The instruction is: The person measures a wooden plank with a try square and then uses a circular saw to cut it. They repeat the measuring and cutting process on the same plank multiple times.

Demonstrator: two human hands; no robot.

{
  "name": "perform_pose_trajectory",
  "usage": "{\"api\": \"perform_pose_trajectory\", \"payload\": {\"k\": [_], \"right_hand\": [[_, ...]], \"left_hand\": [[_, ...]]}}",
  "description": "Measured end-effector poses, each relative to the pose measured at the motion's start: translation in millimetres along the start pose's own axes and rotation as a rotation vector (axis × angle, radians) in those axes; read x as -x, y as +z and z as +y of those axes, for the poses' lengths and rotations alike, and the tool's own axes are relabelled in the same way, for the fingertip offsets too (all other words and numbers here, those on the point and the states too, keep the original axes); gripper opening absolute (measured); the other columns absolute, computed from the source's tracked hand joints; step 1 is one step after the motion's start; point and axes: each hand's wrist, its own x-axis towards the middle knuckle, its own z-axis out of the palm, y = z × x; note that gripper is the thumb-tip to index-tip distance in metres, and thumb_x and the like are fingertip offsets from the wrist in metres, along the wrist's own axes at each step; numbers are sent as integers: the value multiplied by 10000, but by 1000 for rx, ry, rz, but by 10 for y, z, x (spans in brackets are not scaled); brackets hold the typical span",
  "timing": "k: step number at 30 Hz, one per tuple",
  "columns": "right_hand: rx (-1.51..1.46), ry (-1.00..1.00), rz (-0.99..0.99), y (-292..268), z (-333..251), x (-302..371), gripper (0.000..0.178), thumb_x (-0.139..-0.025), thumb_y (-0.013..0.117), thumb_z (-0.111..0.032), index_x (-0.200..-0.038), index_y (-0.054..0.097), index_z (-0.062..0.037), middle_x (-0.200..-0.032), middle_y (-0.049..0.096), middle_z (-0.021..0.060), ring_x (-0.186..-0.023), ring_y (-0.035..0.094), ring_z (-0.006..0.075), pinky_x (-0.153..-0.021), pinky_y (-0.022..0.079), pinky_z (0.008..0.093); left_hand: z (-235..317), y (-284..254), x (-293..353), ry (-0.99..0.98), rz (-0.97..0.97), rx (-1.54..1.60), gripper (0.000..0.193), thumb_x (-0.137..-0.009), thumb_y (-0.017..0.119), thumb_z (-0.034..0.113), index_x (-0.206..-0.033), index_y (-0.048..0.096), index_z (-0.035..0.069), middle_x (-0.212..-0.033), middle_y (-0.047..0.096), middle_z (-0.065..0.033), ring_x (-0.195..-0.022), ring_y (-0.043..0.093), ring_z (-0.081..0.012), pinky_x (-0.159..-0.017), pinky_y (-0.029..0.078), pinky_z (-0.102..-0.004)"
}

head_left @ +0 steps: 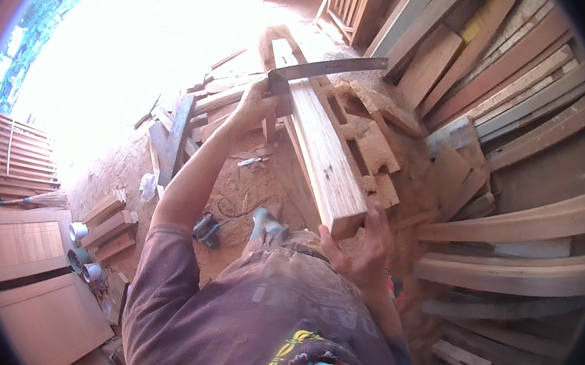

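Observation:
A long, pale timber beam (325, 151) stretches away from my body, its squared near end close to my waist. Across its far part lies the metal blade of a try square (341, 67), sticking out past the beam's right side. My left hand (257, 104) is closed around the stock of this square, at the beam's left side. At the near end, my right hand (361, 252) grips the beam's corner, with fingers along the right side and thumb by the end face.
Right of the beam is a sawdust-covered wooden piece with cut notches (378, 148). Boards (527, 117) are stacked along the right side. Scrap wood (181, 130) lies front left. A dark power tool (206, 231) sits on the sawdusty ground near my foot (266, 223). Wooden panels (45, 321) lie lower left.

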Motion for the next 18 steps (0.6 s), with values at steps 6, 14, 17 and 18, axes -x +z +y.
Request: {"api": "perform_pose_trajectory", "payload": {"k": [6, 14, 17, 18], "right_hand": [[25, 159, -47, -189, -99, -13, 716, -764, 903, -114, -1384, 587, 55, -1222, 669, 238, -1056, 707, 394, -904, 587, 460], [64, 239, -81, -222, -116, 14, 701, -745, 894, -101, -1363, 585, 16, -1240, 675, 214, -1100, 703, 380, -951, 573, 463], [72, 296, -94, -237, -162, 26, 703, -730, 899, -94, -1354, 592, 4, -1237, 687, 207, -1105, 703, 372, -963, 569, 471], [86, 316, -98, -247, -181, 41, 705, -725, 902, -91, -1352, 594, 1, -1236, 692, 205, -1106, 704, 369, -966, 567, 474]], "left_hand": [[-101, 142, -198, -128, -34, 44, 345, -948, 697, 113, -1262, 699, -31, -1016, 780, -115, -949, 741, -180, -771, 594, -354], [-314, 3, -529, -141, -80, 157, 346, -967, 713, 90, -1299, 700, -9, -1088, 784, -101, -962, 744, -167, -839, 595, -326], [-909, -183, -1280, -60, 7, 96, 342, -944, 727, 75, -1276, 721, -8, -1068, 794, -104, -937, 750, -155, -816, 599, -322], [-1107, -225, -1532, -26, 39, 67, 344, -941, 731, 72, -1277, 727, -4, -1077, 798, -107, -946, 750, -154, -829, 599, -326]]}}
